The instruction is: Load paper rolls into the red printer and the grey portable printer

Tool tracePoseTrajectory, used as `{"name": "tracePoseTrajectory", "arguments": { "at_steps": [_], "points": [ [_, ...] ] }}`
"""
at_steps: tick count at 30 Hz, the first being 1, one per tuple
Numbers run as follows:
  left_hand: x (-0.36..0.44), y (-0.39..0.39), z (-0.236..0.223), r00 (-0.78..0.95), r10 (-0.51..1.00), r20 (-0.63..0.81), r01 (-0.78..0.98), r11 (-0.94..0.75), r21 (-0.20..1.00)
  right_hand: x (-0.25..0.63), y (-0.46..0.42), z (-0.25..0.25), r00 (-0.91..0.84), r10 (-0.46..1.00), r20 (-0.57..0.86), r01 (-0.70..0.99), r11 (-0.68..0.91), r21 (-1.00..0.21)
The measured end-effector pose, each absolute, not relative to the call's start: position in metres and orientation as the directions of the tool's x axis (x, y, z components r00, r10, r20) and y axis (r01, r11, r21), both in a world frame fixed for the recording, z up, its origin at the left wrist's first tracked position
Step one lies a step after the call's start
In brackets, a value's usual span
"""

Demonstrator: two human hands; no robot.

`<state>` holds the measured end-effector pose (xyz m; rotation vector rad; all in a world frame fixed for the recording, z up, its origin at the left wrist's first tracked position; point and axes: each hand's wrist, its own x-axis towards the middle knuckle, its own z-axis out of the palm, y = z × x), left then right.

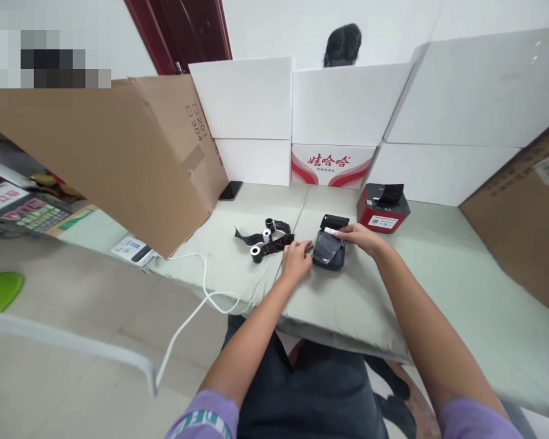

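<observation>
A small black portable printer (pixel 328 263) sits on the cloth-covered table with its lid (pixel 336 221) tipped back. A dark paper roll (pixel 328 244) with a loose end lies in its bay, a white part showing at the top. My right hand (pixel 360 236) has its fingers closed on the roll's upper right edge; the fingertips are partly hidden. My left hand (pixel 297 261) rests on the cloth just left of the printer, fingers stretched out and holding nothing visible. Beside it are several loose black paper rolls (pixel 256 255) with white cores and unwound strips.
A red and black box-shaped printer (pixel 379 216) stands at the right, black paper sticking out. White boxes (pixel 251 103) wall the back, with cardboard (pixel 165 140) at left and right. A phone (pixel 231 190) and a white cable (pixel 205 274) lie leftward. A person's head (pixel 343 44) shows behind the boxes.
</observation>
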<state>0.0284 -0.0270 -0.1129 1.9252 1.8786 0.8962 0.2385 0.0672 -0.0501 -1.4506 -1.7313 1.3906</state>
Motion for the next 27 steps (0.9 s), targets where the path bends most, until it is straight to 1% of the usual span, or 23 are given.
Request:
{"name": "tracePoseTrajectory", "arguments": {
  "at_steps": [2,4,7,9,12,14,16,19,23,27],
  "points": [
    [0.028,-0.027,-0.113,-0.053,0.975,0.217,0.779,-0.096,0.619,0.244,0.066,-0.042,-0.283,0.917,-0.28,0.39,-0.156,-0.907],
    [0.028,-0.026,-0.113,-0.05,0.975,0.218,0.768,-0.102,0.632,0.252,0.062,-0.036,-0.218,0.939,-0.267,0.374,-0.173,-0.911],
    [0.028,-0.027,-0.113,-0.052,0.975,0.217,0.753,-0.105,0.65,0.261,0.054,-0.028,-0.056,0.991,-0.121,0.418,-0.087,-0.904],
    [0.028,-0.027,-0.113,-0.056,0.975,0.217,0.75,-0.103,0.654,0.262,0.046,-0.023,0.006,1.0,-0.013,0.401,-0.014,-0.916],
    [0.029,-0.027,-0.113,-0.071,0.974,0.216,0.756,-0.089,0.648,0.248,0.039,-0.016,0.017,0.997,0.074,0.287,0.066,-0.956],
    [0.029,-0.026,-0.113,-0.08,0.973,0.217,0.758,-0.082,0.647,0.23,0.04,-0.012,-0.017,0.995,0.099,0.212,0.1,-0.972],
    [0.029,-0.026,-0.113,-0.085,0.974,0.209,0.751,-0.076,0.655,0.21,0.045,-0.009,-0.062,0.991,0.116,0.187,0.126,-0.974],
    [0.029,-0.025,-0.112,-0.086,0.979,0.188,0.722,-0.069,0.688,0.178,0.061,-0.005,-0.09,0.977,0.191,0.273,0.209,-0.939],
    [0.029,-0.025,-0.109,-0.066,0.979,0.195,0.703,-0.093,0.705,0.133,0.088,-0.006,-0.064,0.944,0.323,0.387,0.322,-0.864],
    [0.028,-0.026,-0.107,-0.064,0.978,0.199,0.712,-0.095,0.695,0.091,0.107,-0.021,-0.1,0.885,0.455,0.504,0.439,-0.744]
  ]
}}
